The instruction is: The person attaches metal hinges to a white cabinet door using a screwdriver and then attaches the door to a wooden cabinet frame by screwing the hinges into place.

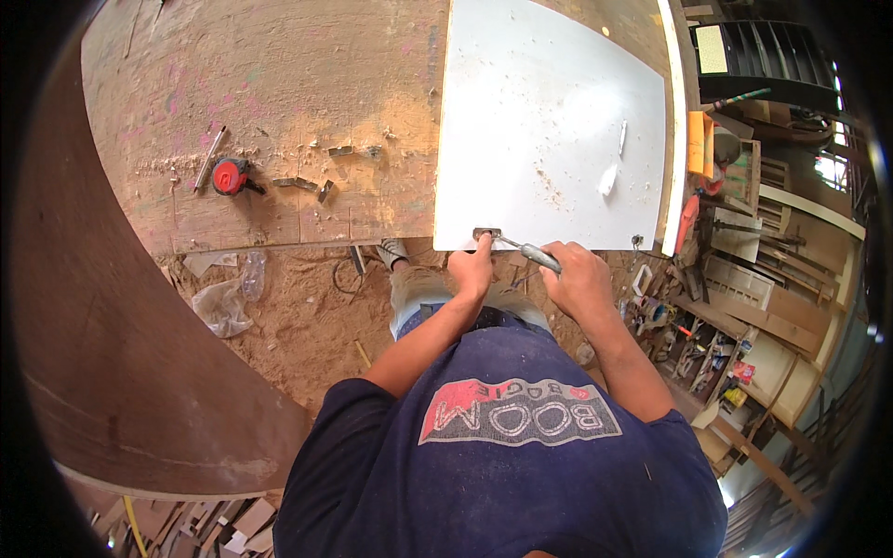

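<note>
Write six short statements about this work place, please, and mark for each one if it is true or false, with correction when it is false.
1. The left hand is at the near edge of the white panel. True.
2. The right hand holds a tool with a grey handle. True.
3. The left hand grips the tool's handle. False: the right hand does.
4. A red and black tape measure and some loose metal pieces lie on the brown tabletop. True.
5. The tape measure lies to the right of the white panel. False: it lies to the left.
6. The loose metal pieces touch the white panel. False: they lie apart from it.
</note>
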Tool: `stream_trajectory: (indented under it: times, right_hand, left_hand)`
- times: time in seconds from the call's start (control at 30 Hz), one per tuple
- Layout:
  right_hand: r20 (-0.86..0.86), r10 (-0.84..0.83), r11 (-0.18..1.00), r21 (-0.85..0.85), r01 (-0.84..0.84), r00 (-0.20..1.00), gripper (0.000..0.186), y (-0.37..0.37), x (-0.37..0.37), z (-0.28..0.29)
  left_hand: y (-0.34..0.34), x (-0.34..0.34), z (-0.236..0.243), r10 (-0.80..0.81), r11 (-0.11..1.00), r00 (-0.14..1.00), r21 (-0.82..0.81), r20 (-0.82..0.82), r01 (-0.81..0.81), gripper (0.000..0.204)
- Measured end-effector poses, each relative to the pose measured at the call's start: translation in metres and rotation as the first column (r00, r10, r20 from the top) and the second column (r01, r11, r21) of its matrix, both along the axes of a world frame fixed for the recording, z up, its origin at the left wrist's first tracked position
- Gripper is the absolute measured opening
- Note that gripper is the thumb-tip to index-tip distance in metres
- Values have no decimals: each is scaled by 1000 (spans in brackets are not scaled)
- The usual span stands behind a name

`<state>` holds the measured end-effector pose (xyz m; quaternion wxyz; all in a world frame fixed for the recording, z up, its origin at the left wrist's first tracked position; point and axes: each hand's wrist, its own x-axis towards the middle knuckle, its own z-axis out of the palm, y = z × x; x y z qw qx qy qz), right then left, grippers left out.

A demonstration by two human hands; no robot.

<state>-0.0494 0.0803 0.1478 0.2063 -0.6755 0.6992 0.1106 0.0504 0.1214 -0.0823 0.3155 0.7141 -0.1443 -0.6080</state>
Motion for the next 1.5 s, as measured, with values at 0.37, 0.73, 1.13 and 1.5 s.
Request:
stream_trajectory:
  times: [0.37, 0.73, 1.13, 1.5]
  right_hand:
    - [18, -4, 1000, -19, 5, 1000, 28, 1, -4, -2]
    - [6, -6, 1000, -11, 6, 1000, 27, 0, -4, -2]
    - [-7, -8, 1000, 4, 8, 1000, 28, -3, -4, -1]
    - [-4, -44, 998, 37, 44, 999, 29, -6, -2, 2]
  left_hand:
    - [-5, 4, 14, 38, 999, 999, 2, -28, -38, 39]
    - [-3, 3, 10, 17, 1000, 1000, -6, 5, -17, 40]
    - [-3, 3, 11, 31, 999, 1000, -14, -4, -31, 42]
    - [-4, 4, 15, 16, 1000, 999, 27, -29, -15, 37]
